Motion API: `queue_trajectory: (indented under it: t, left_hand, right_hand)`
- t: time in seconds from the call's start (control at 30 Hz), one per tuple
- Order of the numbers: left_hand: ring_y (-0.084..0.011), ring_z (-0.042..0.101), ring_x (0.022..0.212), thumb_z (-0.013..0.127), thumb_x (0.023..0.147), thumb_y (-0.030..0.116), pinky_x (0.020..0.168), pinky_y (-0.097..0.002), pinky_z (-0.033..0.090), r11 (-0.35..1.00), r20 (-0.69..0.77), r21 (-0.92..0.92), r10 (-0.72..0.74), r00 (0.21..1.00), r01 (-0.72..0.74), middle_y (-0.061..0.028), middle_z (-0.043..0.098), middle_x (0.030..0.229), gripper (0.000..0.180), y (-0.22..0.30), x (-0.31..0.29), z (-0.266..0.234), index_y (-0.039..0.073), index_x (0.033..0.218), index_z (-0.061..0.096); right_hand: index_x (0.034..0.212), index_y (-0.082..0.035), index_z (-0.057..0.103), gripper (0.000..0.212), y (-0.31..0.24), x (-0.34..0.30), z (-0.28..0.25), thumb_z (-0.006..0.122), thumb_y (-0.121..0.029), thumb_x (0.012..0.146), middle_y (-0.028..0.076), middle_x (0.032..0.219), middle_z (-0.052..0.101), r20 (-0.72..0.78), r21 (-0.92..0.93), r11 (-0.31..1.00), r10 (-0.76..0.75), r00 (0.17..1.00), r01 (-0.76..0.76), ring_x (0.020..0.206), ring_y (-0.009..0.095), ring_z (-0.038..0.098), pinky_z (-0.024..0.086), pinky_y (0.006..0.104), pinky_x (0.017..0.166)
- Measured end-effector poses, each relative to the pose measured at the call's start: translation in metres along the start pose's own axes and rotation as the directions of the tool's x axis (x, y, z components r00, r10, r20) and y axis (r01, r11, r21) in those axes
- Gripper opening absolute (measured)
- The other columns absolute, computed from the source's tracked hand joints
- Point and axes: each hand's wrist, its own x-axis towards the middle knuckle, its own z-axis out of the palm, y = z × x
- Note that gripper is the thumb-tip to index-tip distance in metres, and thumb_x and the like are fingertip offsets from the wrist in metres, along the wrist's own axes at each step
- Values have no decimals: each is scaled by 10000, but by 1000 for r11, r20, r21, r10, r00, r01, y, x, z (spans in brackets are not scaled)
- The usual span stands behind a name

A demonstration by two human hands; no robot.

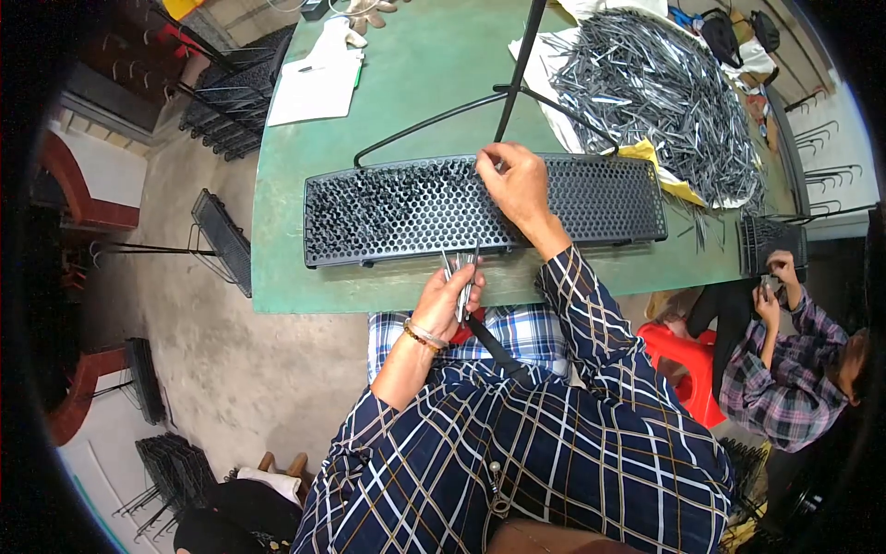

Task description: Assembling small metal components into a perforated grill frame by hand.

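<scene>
Several grey strips (463, 295) fill the left hand (432, 307), fingers closed; the right hand (520, 189), fingers nearly pinched, hold unclear, seemingly loads the perforated panel (425, 220) on the table (425, 74), next needing careful aim

No text, label, brand, number or sign can be read. Any writing on the paper (314, 98) that lies on the surface (425, 83) is too small and washed out to tell. The same holds for the dark box (315, 9) at the top edge. On the panel (438, 218) and the strips (646, 88), no lettering can be made out.
</scene>
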Motion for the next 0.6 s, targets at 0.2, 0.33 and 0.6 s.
queue_trajectory:
  t: [0.2, 0.33, 0.6]
  left_hand:
    - [-68, 506, 600, 540, 915, 151, 465, -194, 421, 998, -29, 55, 18, 999, -17, -31, 578, 810, 169, 0, 3, -5, 25, 1027, 554]
    - [-63, 504, 599, 542, 913, 146, 462, -193, 418, 998, -15, 57, 22, 1000, -21, -33, 582, 816, 160, 1, 0, -3, 26, 1018, 557]
    - [-58, 496, 615, 559, 905, 144, 477, -187, 410, 997, -7, 62, 48, 999, -47, -36, 583, 846, 184, 2, -1, 1, 27, 1046, 552]
  right_hand:
    - [824, -19, 657, 97, -1, -10, -3, 642, -107, 787, 117, 759, 628, 42, -19, 977, -210, 977, 211, 636, 269, 617, 485, 338, 560]
    - [815, -30, 642, 80, -3, -10, -3, 636, -104, 785, 110, 757, 611, 42, -57, 956, -284, 958, 287, 657, 297, 612, 492, 366, 582]
    - [862, -12, 655, 153, 0, -13, -9, 642, -152, 802, 110, 761, 614, 148, -102, 970, -205, 967, 221, 655, 260, 604, 481, 337, 585]
